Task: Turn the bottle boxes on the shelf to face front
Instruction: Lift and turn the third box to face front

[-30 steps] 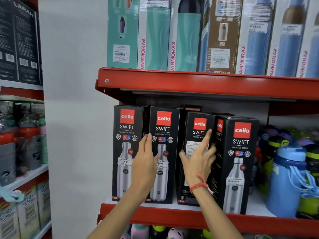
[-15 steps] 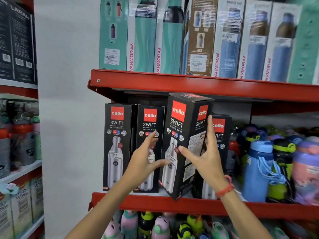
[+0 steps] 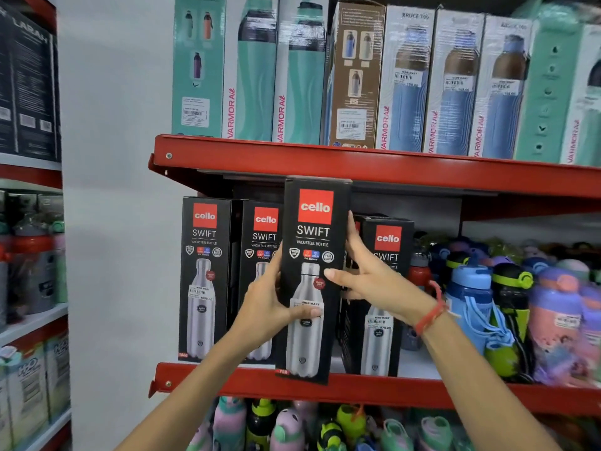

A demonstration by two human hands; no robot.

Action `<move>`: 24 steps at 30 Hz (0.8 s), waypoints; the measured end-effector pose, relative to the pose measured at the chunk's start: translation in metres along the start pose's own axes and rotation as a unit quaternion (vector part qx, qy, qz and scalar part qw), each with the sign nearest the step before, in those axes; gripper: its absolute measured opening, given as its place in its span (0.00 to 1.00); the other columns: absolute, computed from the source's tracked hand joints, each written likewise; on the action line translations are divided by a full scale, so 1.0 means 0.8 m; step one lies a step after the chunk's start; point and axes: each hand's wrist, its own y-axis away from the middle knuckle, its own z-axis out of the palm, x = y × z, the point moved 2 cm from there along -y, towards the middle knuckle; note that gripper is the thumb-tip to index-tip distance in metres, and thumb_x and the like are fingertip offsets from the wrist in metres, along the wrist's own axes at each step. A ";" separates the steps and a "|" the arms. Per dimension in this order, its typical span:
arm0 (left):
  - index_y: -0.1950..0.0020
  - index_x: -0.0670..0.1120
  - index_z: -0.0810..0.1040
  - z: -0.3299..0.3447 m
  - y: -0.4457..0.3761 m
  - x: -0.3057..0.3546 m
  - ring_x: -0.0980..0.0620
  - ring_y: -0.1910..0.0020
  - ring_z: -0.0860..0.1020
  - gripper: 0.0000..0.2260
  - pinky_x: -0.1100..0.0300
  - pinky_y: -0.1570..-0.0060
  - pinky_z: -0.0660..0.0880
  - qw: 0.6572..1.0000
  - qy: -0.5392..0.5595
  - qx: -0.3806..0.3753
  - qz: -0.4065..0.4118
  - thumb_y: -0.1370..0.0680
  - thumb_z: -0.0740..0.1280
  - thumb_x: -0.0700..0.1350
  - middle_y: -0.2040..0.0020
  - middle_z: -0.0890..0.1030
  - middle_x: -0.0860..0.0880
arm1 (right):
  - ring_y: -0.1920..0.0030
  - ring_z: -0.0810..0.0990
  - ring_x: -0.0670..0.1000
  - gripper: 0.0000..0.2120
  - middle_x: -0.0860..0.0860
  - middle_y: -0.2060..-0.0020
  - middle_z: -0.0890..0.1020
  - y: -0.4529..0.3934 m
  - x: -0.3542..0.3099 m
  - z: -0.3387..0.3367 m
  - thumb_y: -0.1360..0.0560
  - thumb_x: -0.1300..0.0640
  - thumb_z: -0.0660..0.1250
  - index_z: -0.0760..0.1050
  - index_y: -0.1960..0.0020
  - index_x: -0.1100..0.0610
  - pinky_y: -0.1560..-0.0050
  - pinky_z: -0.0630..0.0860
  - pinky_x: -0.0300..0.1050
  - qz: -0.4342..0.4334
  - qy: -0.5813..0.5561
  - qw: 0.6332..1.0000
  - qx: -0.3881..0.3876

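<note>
Gripping the bottle box (image 3: 312, 236) between fingers (image 3: 351, 242) of both hands.

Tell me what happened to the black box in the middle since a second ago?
Both hands, left hand and right hand, took the middle Cello box, pulled it forward off the row and turned its front outward. The other Cello boxes stayed put on the red shelf.

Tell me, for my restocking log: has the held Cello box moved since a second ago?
Yes. The box left its row, forward past the red shelf edge, turned front-facing.
</note>
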 end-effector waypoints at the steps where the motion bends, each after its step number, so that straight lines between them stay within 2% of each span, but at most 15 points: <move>1: 0.24 0.57 0.57 0.007 -0.004 -0.002 0.62 0.34 0.72 0.50 0.72 0.36 0.65 1.000 -0.006 0.007 -0.013 0.39 0.81 0.55 0.33 0.76 0.60 | 0.43 0.77 0.43 0.46 0.24 0.47 0.73 -0.004 0.001 0.000 0.22 0.58 0.64 0.31 0.31 0.27 0.40 0.76 0.59 0.022 0.015 1.000 0.014; 3: 0.23 0.54 0.54 0.023 -0.009 -0.009 0.61 0.33 0.71 0.51 0.67 0.34 0.66 0.999 0.003 0.022 -0.029 0.38 0.81 0.51 0.31 0.74 0.58 | 0.42 0.79 0.54 0.46 0.38 0.41 0.76 -0.011 0.001 0.003 0.21 0.60 0.63 0.30 0.30 0.29 0.46 0.79 0.61 0.042 0.046 0.997 0.050; 5: 0.23 0.52 0.55 0.038 -0.016 -0.018 0.62 0.34 0.72 0.51 0.70 0.37 0.68 0.998 0.003 0.052 -0.044 0.38 0.82 0.47 0.33 0.75 0.59 | 0.46 0.81 0.55 0.46 0.49 0.39 0.77 -0.021 0.009 0.007 0.21 0.63 0.61 0.30 0.28 0.33 0.48 0.80 0.56 0.049 0.076 0.993 0.078; 7: 0.25 0.49 0.60 0.048 -0.025 -0.026 0.57 0.37 0.75 0.49 0.67 0.39 0.70 0.994 -0.007 0.087 -0.067 0.40 0.83 0.43 0.37 0.78 0.55 | 0.56 0.81 0.52 0.46 0.50 0.43 0.80 -0.033 0.021 0.012 0.21 0.64 0.61 0.30 0.27 0.37 0.56 0.79 0.45 0.061 0.098 0.989 0.095; 9: 0.25 0.48 0.61 0.057 -0.033 -0.033 0.58 0.42 0.76 0.48 0.64 0.42 0.71 0.991 -0.022 0.094 -0.087 0.40 0.83 0.41 0.37 0.80 0.51 | 0.56 0.80 0.50 0.46 0.49 0.43 0.80 -0.041 0.035 0.017 0.22 0.65 0.62 0.31 0.25 0.41 0.55 0.74 0.38 0.077 0.095 0.985 0.119; 10: 0.24 0.47 0.59 0.060 -0.036 -0.036 0.61 0.45 0.76 0.49 0.67 0.45 0.70 0.991 -0.034 0.086 -0.097 0.39 0.82 0.41 0.37 0.79 0.50 | 0.53 0.79 0.48 0.46 0.49 0.42 0.80 -0.045 0.043 0.019 0.23 0.66 0.62 0.32 0.25 0.42 0.51 0.72 0.38 0.085 0.081 0.984 0.131; 13: 0.22 0.48 0.54 0.069 -0.048 -0.044 0.63 0.54 0.74 0.51 0.80 0.57 0.67 0.989 -0.055 0.058 -0.123 0.37 0.81 0.38 0.36 0.79 0.46 | 0.49 0.80 0.49 0.46 0.51 0.43 0.80 -0.052 0.066 0.023 0.24 0.68 0.63 0.35 0.23 0.46 0.49 0.69 0.40 0.106 0.048 0.981 0.158; 15: 0.22 0.47 0.53 0.073 -0.054 -0.050 0.63 0.56 0.73 0.51 0.82 0.59 0.66 0.987 -0.062 0.052 -0.140 0.37 0.80 0.36 0.36 0.78 0.44 | 0.46 0.80 0.51 0.45 0.52 0.42 0.80 -0.058 0.075 0.025 0.24 0.68 0.63 0.36 0.23 0.46 0.48 0.69 0.40 0.114 0.041 0.978 0.171; 19: 0.23 0.46 0.55 0.082 -0.053 -0.061 0.53 0.48 0.76 0.50 0.76 0.59 0.71 0.981 -0.082 0.078 -0.157 0.37 0.81 0.40 0.40 0.80 0.45 | 0.37 0.75 0.55 0.46 0.56 0.32 0.73 -0.066 0.079 0.032 0.24 0.70 0.62 0.34 0.24 0.43 0.39 0.72 0.49 0.111 0.062 0.974 0.189; 22: 0.23 0.45 0.54 0.085 -0.062 -0.062 0.44 0.42 0.78 0.48 0.58 0.48 0.75 0.977 -0.122 0.076 -0.156 0.35 0.80 0.40 0.41 0.80 0.43 | 0.38 0.76 0.57 0.46 0.57 0.26 0.65 -0.069 0.078 0.038 0.23 0.70 0.60 0.30 0.25 0.44 0.44 0.75 0.50 0.106 0.094 0.968 0.207; 24: 0.23 0.44 0.53 0.084 -0.068 -0.060 0.43 0.40 0.78 0.45 0.56 0.45 0.75 0.976 -0.139 0.074 -0.149 0.32 0.77 0.37 0.40 0.80 0.42 | 0.41 0.77 0.58 0.47 0.57 0.24 0.60 -0.072 0.078 0.038 0.23 0.70 0.59 0.27 0.26 0.45 0.44 0.76 0.54 0.114 0.118 0.963 0.215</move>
